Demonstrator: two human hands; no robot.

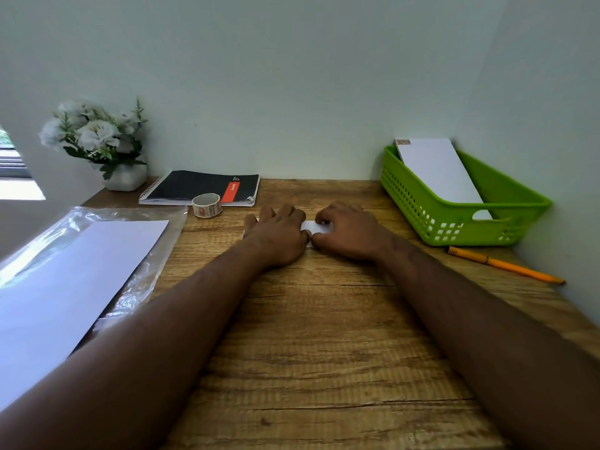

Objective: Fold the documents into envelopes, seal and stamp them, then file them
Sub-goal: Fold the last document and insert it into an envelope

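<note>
The paper (312, 226) lies sideways under both hands; the left hand (276, 237) presses flat, the right hand (349, 230) pinches it, nearer the basket (487, 219).

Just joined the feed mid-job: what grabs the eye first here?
Both hands, left hand and right hand, press a small white paper at the desk's centre. At far right, a bright green basket holds a stamped envelope. White sheets lie on plastic at left.

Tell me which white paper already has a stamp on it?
The envelope standing in the green basket: a stamp sits at its top corner. The big sheet on the left shows none.
</note>
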